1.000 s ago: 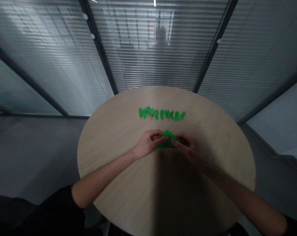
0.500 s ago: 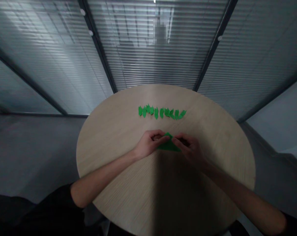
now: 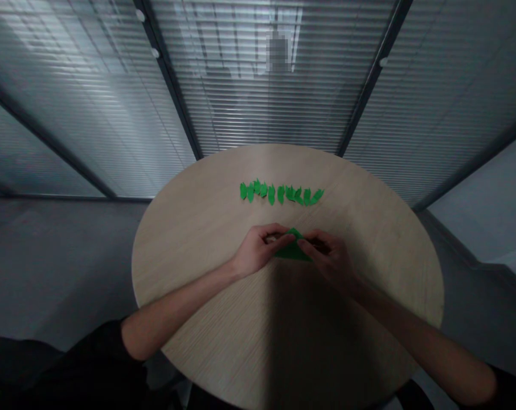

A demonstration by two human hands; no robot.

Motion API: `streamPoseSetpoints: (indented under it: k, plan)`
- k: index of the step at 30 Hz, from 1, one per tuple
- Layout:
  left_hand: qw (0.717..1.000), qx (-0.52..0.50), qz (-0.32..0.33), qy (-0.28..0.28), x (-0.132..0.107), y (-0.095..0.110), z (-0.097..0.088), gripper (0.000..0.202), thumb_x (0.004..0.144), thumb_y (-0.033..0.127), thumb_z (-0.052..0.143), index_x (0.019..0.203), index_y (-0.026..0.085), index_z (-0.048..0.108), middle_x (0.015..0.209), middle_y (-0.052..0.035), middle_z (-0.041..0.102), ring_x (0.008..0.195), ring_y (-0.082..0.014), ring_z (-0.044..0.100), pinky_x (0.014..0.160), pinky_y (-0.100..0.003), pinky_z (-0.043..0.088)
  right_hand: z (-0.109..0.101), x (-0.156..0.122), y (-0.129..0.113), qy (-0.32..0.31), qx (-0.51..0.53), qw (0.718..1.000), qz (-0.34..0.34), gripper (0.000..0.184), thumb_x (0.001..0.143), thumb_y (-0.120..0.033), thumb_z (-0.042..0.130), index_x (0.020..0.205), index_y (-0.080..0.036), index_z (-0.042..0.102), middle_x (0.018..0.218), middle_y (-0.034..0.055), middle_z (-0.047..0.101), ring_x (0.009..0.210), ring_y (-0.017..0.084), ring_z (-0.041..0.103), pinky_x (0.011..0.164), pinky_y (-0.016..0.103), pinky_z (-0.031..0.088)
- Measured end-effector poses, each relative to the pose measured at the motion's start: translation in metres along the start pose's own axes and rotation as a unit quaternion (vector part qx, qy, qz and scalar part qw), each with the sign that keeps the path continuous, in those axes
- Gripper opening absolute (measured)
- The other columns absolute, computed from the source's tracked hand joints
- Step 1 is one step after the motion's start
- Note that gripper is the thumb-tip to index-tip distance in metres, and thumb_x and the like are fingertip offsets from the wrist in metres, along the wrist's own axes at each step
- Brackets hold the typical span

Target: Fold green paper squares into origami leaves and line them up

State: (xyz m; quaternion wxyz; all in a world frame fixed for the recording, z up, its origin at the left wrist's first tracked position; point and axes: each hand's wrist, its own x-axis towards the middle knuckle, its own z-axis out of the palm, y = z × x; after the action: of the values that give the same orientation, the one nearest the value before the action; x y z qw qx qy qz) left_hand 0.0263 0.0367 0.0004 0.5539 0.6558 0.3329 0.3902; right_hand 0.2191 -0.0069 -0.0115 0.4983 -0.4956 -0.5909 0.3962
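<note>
Between my hands, near the middle of the table, is a green sheet of paper (image 3: 293, 251) folded into a roughly triangular shape, its peak pointing away from me. My left hand (image 3: 260, 249) pinches its left side between thumb and fingers. From the right, my right hand (image 3: 330, 256) grips the paper near the peak, thumb tip close to the left thumb. The fingers partly cover the folded edges. Beyond the hands lies a row of small folded green paper pieces (image 3: 281, 195), several of them, side by side and some overlapping.
The round wooden table (image 3: 189, 228) carries all this, with a dark shadow across its near half. Behind its far edge stand glass panels with blinds (image 3: 262, 108) in dark frames. Grey floor (image 3: 91, 250) shows at the left.
Almost nothing differs. Both hands keep their pinch on the green paper, with only slight finger movement near its peak, and the view has shifted a little.
</note>
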Motion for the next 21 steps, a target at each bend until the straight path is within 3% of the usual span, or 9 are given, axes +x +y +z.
streamPoseSetpoints:
  k: [6, 15, 21]
  plan:
    - [0.998, -0.03, 0.027, 0.043, -0.0001, -0.0044, 0.0033, 0.036, 0.083, 0.042, 0.082, 0.105, 0.015, 0.073, 0.083, -0.0051, 0.074, 0.072, -0.0145, 0.066, 0.06, -0.022, 0.048, -0.0002, 0.0006, -0.0008, 0.006, -0.013, 1.0, 0.003, 0.029, 0.086, -0.049, 0.072, 0.08, -0.02, 0.073, 0.071, 0.0018, 0.066, 0.065, 0.016, 0.062, 0.059, 0.026, 0.051]
    - [0.999, 0.003, 0.024, 0.045, -0.0044, -0.0097, 0.0066, 0.033, 0.087, 0.04, 0.078, 0.109, 0.015, 0.077, 0.084, -0.0055, 0.076, 0.063, -0.011, 0.062, 0.055, -0.02, 0.046, -0.0009, 0.0033, -0.002, -0.013, 0.009, 1.0, 0.018, 0.025, 0.085, -0.044, 0.072, 0.083, -0.02, 0.075, 0.076, 0.0017, 0.068, 0.071, 0.016, 0.063, 0.065, 0.026, 0.05]
    - [0.997, 0.027, 0.031, 0.06, -0.0062, -0.0074, 0.008, 0.031, 0.09, 0.038, 0.076, 0.111, 0.015, 0.079, 0.09, -0.0085, 0.08, 0.075, -0.0164, 0.071, 0.063, -0.023, 0.052, -0.0023, 0.0044, -0.0009, -0.026, 0.025, 0.999, 0.029, 0.025, 0.085, -0.045, 0.072, 0.085, -0.02, 0.075, 0.076, 0.001, 0.067, 0.069, 0.015, 0.061, 0.064, 0.026, 0.049]
